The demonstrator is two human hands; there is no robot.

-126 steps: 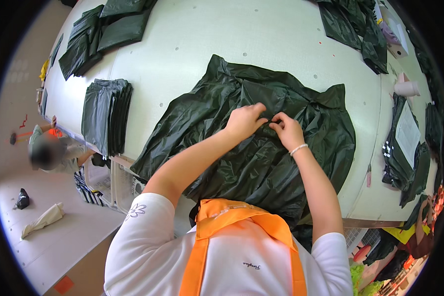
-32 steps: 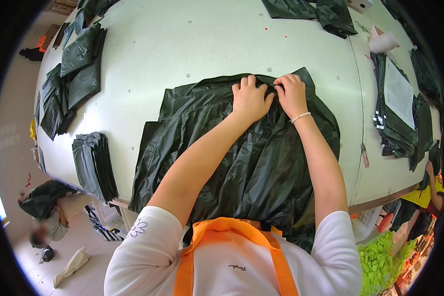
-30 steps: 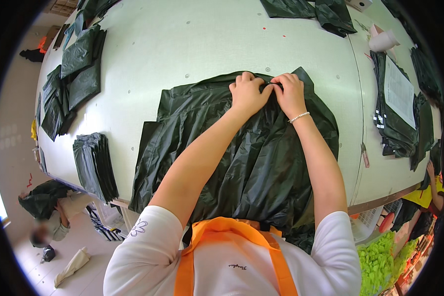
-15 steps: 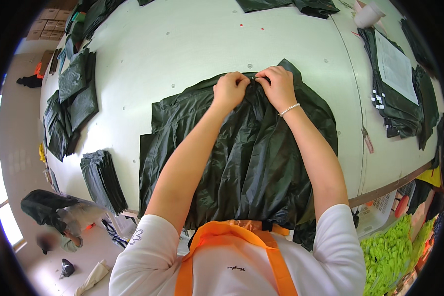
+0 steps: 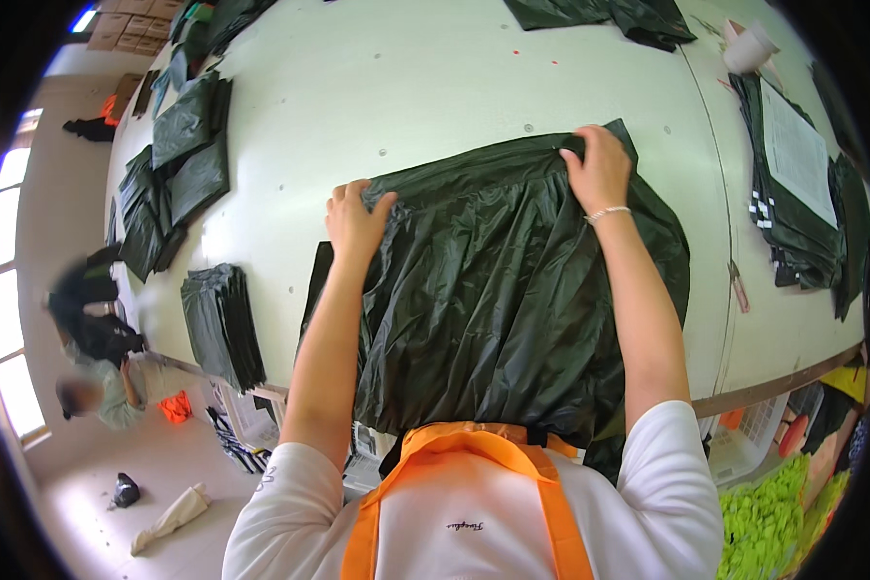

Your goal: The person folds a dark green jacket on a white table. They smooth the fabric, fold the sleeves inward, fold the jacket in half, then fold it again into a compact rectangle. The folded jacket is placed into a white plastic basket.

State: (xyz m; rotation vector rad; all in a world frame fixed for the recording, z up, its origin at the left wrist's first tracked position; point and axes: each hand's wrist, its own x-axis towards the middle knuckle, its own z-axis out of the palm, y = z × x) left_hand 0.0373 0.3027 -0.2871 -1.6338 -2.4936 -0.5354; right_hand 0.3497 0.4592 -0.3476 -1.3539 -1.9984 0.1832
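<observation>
A shiny dark green garment (image 5: 474,290) of thin, creased fabric lies spread on the pale table in front of me, its near side against my body. At its far left corner is my left hand (image 5: 356,224), thumb spread from the fingers and dark fabric between them. My right hand (image 5: 599,174) pinches the far edge near the right corner, thumb toward the middle and fingers curled over the cloth. Between the hands a flat folded band runs along that edge. Loose gathers hang from the band toward me.
On the left stand a stack of folded dark pieces (image 5: 224,324) and more dark bundles (image 5: 191,145). To the right are thread snips (image 5: 739,287) and a dark pile topped by a paper sheet (image 5: 797,150). Another person (image 5: 97,387) is at the left; bright green cloth (image 5: 764,517) lies low right.
My hands, close together at the middle of the far edge before, have moved apart to its two ends. The far edge now lies straighter and flatter. The person at the left has shifted posture.
</observation>
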